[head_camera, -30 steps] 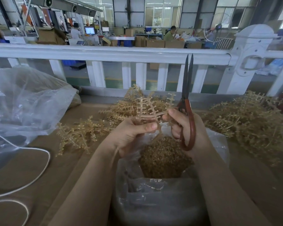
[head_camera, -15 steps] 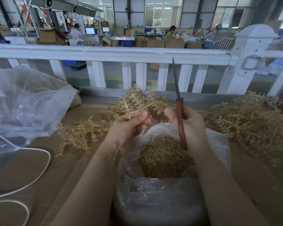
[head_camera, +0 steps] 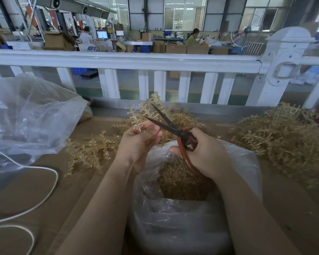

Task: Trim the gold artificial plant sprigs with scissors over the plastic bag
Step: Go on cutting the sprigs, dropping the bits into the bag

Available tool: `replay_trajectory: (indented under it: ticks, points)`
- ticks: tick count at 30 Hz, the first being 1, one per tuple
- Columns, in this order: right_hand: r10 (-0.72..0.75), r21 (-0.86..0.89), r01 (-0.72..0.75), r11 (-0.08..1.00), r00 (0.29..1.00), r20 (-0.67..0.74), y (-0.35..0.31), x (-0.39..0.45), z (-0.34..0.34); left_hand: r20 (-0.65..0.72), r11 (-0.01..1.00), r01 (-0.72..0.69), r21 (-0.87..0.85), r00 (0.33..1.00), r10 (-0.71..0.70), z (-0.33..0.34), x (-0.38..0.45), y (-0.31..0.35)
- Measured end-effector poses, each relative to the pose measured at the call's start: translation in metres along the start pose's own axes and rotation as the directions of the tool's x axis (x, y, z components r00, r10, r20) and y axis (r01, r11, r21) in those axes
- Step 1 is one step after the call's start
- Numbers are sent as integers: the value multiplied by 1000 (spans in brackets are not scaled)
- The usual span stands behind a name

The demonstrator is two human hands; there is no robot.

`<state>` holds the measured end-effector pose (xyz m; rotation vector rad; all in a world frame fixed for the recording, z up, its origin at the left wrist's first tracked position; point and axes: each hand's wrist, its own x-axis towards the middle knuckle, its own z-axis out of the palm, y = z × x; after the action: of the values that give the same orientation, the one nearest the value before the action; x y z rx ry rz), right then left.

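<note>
My left hand (head_camera: 139, 142) pinches a gold plastic sprig (head_camera: 136, 115) by its stem and holds it up above the table. My right hand (head_camera: 204, 153) grips red-handled scissors (head_camera: 173, 128). Their dark blades are spread apart and point up and left, straddling the sprig just above my left fingers. Below both hands stands a clear plastic bag (head_camera: 247, 162) with its mouth open, filled with small gold trimmings (head_camera: 180, 181).
Loose gold sprigs lie in a small heap (head_camera: 88, 150) on the left, behind my hands, and in a large pile (head_camera: 284, 140) on the right. A big crumpled plastic bag (head_camera: 29, 115) and a white cable (head_camera: 50, 190) occupy the left. A white railing (head_camera: 136, 60) borders the brown table's (head_camera: 293, 208) far side.
The scissors swung from pointing straight up to pointing up-left, and their blades opened around the sprig. My left hand turned the sprig and shifted it slightly left.
</note>
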<state>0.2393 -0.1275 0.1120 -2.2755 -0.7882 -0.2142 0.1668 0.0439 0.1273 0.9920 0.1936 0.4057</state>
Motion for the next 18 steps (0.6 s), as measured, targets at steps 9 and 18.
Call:
replay_trajectory:
  ticks: [9,18]
  points:
    - [-45,-153,37,988,998,-49,1,1,4,-40,998,-60,27,997,61,3,-1,-3]
    - [-35,-197,15,980,995,-97,0,1,2,-42,997,-78,20,996,79,4,-2,-1]
